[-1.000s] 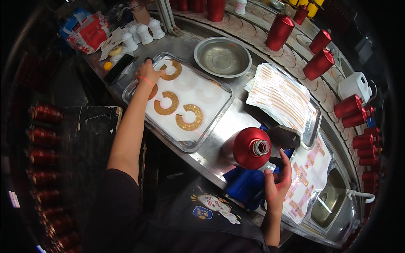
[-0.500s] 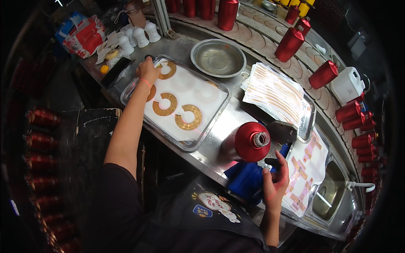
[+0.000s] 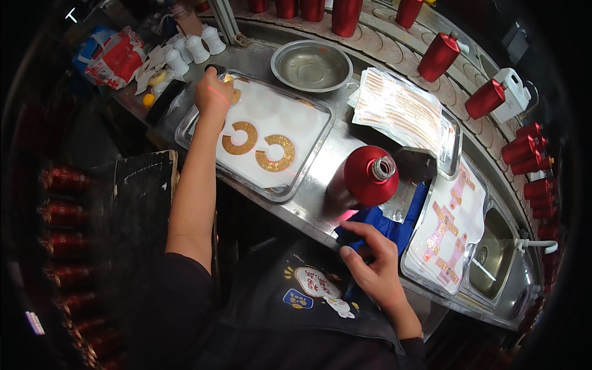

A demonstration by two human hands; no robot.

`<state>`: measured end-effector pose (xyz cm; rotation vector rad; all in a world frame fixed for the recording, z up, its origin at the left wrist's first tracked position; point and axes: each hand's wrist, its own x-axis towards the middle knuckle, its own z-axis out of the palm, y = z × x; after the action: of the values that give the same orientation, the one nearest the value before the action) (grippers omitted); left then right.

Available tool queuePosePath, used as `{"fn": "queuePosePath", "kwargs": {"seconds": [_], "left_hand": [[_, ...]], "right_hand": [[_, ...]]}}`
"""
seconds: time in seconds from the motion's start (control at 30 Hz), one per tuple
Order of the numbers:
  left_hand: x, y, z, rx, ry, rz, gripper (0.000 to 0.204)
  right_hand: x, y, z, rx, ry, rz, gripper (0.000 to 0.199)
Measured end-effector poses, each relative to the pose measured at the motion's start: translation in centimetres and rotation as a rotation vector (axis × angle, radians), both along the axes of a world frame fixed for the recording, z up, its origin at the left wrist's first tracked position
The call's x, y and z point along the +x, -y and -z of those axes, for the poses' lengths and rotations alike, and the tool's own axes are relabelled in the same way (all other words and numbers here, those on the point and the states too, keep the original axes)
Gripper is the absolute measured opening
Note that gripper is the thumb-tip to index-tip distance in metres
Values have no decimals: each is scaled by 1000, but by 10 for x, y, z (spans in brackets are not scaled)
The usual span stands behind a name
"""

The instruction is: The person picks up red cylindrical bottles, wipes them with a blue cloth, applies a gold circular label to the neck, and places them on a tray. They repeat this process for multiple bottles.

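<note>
My left hand (image 3: 214, 95) is closed at the far left corner of a metal tray (image 3: 280, 195), its fingers at the edge of a gold ring-shaped decal (image 3: 235, 96) that it partly hides. A bright raised bit of gold shows beside the fingers; the fingertips themselves are hard to see. A black cover sits on one finger. Two more gold C-shaped decals (image 3: 275, 153) lie on white backing sheet in the tray. My right hand (image 3: 375, 266) hovers at the counter's front edge, thumb and index apart, holding nothing. Just beyond it a red metal bottle (image 3: 365, 179) with an open threaded neck lies tilted.
A metal bowl (image 3: 312, 66) stands behind the tray. Sheets of gold strips (image 3: 398, 111) and a tray of pink-gold decals (image 3: 445, 237) lie right, before a sink (image 3: 493, 253). Red bottles (image 3: 439, 57) ride the curved conveyor behind. Blue cloth (image 3: 394, 231) lies near the bottle.
My right hand has drawn back toward me and left, away from the bottle. My left hand stays by the tray's far corner, covering more of the decal. The whole view has shifted slightly.
</note>
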<state>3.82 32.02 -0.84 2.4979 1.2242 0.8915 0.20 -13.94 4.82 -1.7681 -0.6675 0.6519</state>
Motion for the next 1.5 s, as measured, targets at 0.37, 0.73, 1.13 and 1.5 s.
{"fn": "queuePosePath", "kwargs": {"seconds": [0.37, 0.73, 1.13, 1.5], "left_hand": [[-93, 199, -92, -926, 629, 494, 47], [-95, 275, -103, -1106, 674, 731, 42], [-59, 274, -52, -1027, 748, 738, 30], [-54, 272, -40, -1220, 733, 931, 61]], "right_hand": [[-32, -100, 41, 501, -853, 146, 53], [-10, -21, -14, 609, -163, 463, 17], [107, -15, -28, 152, 439, 58, 28], [87, -11, -5, 179, 144, 146, 64]]}}
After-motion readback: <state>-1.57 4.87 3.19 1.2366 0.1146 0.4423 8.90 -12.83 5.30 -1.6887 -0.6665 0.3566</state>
